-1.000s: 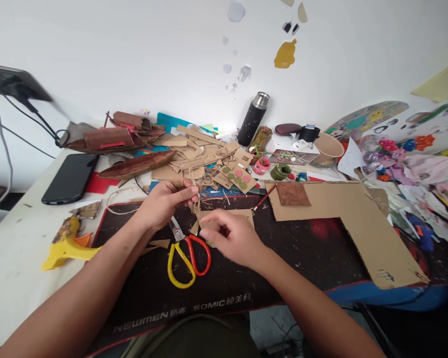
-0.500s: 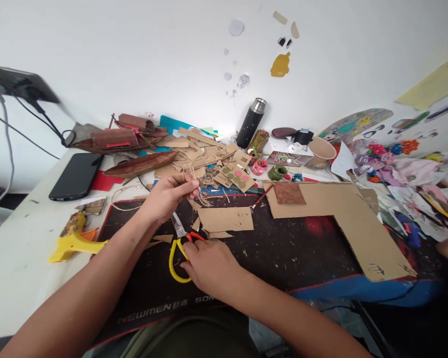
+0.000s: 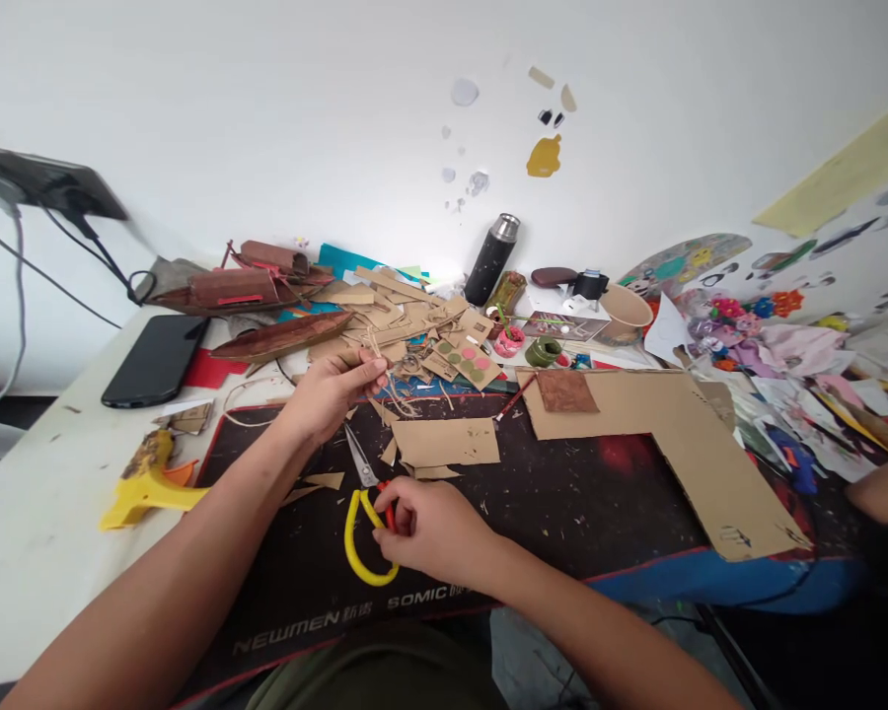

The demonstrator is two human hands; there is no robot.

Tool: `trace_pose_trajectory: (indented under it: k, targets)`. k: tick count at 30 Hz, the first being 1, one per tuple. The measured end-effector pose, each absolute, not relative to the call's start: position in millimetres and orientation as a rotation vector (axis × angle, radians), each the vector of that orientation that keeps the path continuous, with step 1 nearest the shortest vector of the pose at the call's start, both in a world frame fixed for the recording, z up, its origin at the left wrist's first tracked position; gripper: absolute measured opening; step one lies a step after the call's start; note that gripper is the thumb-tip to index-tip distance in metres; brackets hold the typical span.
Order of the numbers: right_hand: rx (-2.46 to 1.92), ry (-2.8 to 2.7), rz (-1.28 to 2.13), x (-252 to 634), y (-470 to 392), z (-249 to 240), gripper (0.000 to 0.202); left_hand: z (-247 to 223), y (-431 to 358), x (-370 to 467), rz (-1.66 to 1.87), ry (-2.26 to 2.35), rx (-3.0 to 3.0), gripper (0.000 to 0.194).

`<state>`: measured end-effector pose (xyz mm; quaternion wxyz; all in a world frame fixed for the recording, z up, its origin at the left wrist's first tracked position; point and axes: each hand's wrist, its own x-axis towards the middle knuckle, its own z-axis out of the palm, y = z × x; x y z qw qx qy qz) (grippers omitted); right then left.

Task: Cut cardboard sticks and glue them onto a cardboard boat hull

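My left hand (image 3: 336, 390) is closed, with thumb and fingertips pinching thin pale twine (image 3: 396, 394) above the cardboard scraps. Its loose ends hang below my fingertips. Lower on the dark desk mat, my right hand (image 3: 436, 523) is closed on a pair of scissors (image 3: 368, 483) with yellow and red handles. The blades point up and left toward my left hand, apart from the twine. Part of the red handle is hidden by my fingers. A rectangular cardboard piece (image 3: 448, 441) lies on the mat just beyond the scissors.
Brown model boats (image 3: 281, 337) and a phone (image 3: 155, 361) lie at the left, a yellow glue gun (image 3: 148, 483) nearer. Cardboard scraps (image 3: 392, 306), a black thermos (image 3: 492, 258) and paint jars (image 3: 543, 352) stand behind. An L-shaped cardboard sheet (image 3: 681, 434) lies right; another person's arm (image 3: 884, 488) shows beyond.
My right hand has drawn the scissors slightly right and toward me. My left hand keeps pinching the twine in nearly the same place. The camera view has shifted a little.
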<state>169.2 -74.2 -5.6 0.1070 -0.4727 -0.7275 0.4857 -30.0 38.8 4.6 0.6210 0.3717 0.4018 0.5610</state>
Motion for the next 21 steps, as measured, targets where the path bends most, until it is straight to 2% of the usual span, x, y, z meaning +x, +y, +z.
trace_pose_trajectory:
  k: [5,10,15,21]
  targets:
    - [-1.291,-1.333,2.113,180,-72,-14,0.032,4,40,-29,1.312,0.959,0.820,0.045]
    - [-1.083,-0.855,2.303,189,-72,-13,0.053,5,40,-29,1.312,1.005,0.782,0.047]
    - [-0.942,-0.762,2.382,192,-73,-14,0.070,7,41,-26,1.328,1.031,0.755,0.048]
    - [-0.839,-0.997,2.462,203,-67,-9,0.077,14,46,-27,1.434,1.005,0.789,0.039]
